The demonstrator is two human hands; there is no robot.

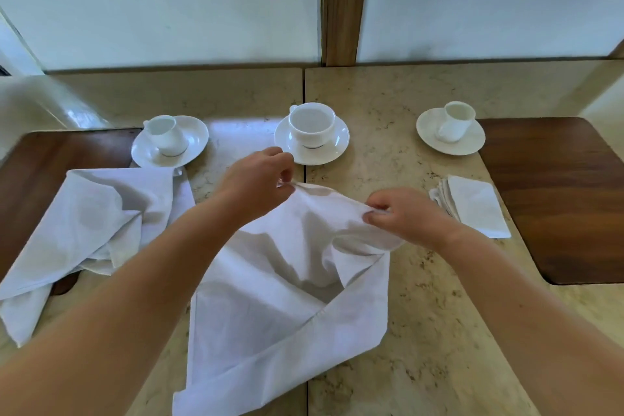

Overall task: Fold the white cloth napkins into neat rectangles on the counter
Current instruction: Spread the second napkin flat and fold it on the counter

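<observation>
A large white cloth napkin (270, 307) lies crumpled and partly spread on the marble counter (439, 331) in front of me. My left hand (260, 179) pinches its far edge near the middle, lifting it slightly. My right hand (401, 213) pinches the same edge further right. Several unfolded white napkins (87, 230) lie in a loose heap at the left. A small stack of folded napkins (476, 204) rests at the right.
Three white cups on saucers stand along the back: left cup (167, 137), middle cup (312, 125), right cup (454, 121). Dark wooden boards lie at the left (30, 172) and right (557, 196). A glass wall with a wooden post (344, 3) closes the back.
</observation>
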